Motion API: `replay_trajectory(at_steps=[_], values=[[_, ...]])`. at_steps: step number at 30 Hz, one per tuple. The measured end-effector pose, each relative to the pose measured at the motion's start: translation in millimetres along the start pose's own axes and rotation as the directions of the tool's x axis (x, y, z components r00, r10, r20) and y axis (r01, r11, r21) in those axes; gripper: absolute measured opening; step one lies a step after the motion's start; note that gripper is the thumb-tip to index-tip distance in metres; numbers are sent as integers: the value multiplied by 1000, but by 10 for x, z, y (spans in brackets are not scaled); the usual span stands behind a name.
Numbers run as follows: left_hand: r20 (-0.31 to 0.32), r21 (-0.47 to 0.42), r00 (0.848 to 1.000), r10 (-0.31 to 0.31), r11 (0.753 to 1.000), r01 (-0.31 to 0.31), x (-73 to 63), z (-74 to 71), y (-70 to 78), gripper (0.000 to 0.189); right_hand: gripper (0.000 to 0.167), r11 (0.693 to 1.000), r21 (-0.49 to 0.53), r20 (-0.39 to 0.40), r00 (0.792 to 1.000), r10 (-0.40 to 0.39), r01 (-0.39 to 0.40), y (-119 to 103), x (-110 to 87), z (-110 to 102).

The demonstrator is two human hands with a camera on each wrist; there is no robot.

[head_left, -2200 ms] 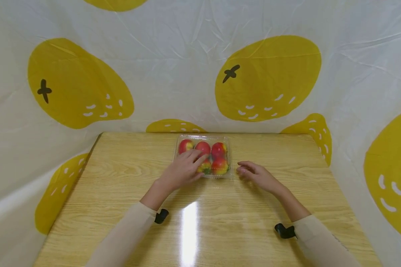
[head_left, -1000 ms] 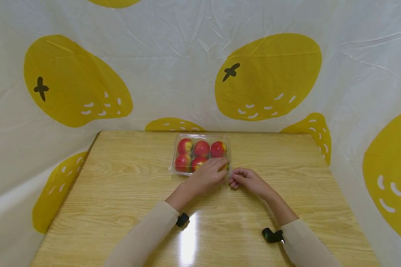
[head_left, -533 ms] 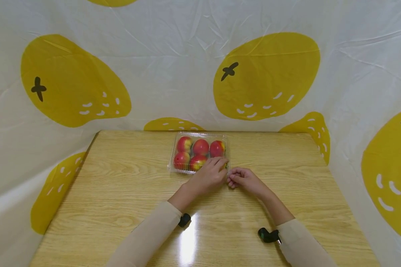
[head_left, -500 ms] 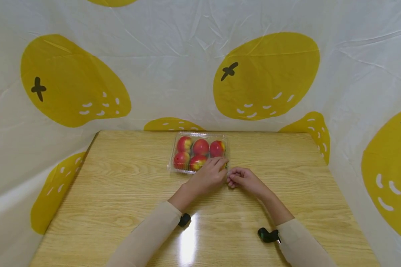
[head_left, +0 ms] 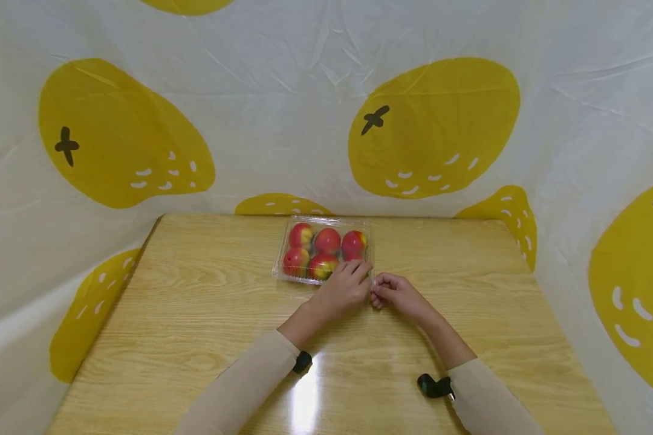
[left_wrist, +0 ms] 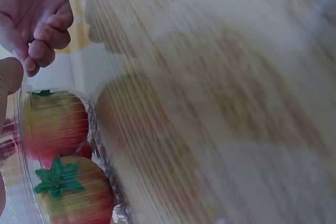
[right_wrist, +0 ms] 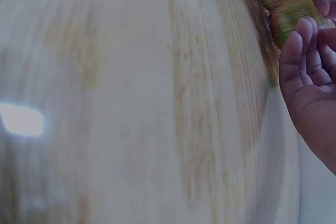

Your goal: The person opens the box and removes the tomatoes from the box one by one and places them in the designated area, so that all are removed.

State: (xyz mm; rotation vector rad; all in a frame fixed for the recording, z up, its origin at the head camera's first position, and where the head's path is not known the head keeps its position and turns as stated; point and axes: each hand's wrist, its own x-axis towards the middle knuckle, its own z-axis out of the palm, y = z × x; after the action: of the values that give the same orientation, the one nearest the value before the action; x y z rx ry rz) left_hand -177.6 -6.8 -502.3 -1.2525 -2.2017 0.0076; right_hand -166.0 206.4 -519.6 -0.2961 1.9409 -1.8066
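A clear plastic lidded box [head_left: 288, 278] lies at the far side of the table, holding several red-and-yellow fruits [head_left: 328, 240]. The left wrist view shows green leafy tops on the fruits [left_wrist: 60, 182]. My left hand [head_left: 341, 294] grips the box's right front corner, its bent fingers over the lid and its thumb [left_wrist: 10, 74] at the rim. Just to the right, my right hand [head_left: 396, 294] pinches the same corner with curled fingers. In the right wrist view, both hands' fingertips crowd together at that corner, and the exact hold there is partly hidden.
The wooden table [head_left: 207, 338] ends at a pale curtain [head_left: 288, 139] printed with large yellow fruit, close behind the box. Black wrist cameras [head_left: 435, 385] sit at both sleeves. A bright light reflection lies on the table's front middle.
My left hand has moved right, from the box's left front to its right front corner. My right hand has come in from the right and curled its fingers there. The lid stays closed.
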Motion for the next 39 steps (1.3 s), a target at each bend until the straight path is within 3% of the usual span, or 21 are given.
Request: replay_trajectory(at_steps=[7,16,25,34,39], values=[[-31,25,1000,-3,1000,3,6,4,14,23,22,1000,-3,13,1000,-3,3,14,-12,4],[-73,41,997,0,999,3,7,99,7,48,17,999,-51,-14,1000,-13,12,56,39,0],[-15,4,1000,-4,1000,4,19,14,-2,19,16,999,-38,-28,999,-27,26,16,55,17],[-46,-14,999,15,1000,-15,25,29,-16,14,14,1000,0,-114,993,-21,21,-2,56,81],[-21,-12,1000,-3,1000,3,24,60,-16,16,15,999,28,-137,990,-42,46,9,77,107]])
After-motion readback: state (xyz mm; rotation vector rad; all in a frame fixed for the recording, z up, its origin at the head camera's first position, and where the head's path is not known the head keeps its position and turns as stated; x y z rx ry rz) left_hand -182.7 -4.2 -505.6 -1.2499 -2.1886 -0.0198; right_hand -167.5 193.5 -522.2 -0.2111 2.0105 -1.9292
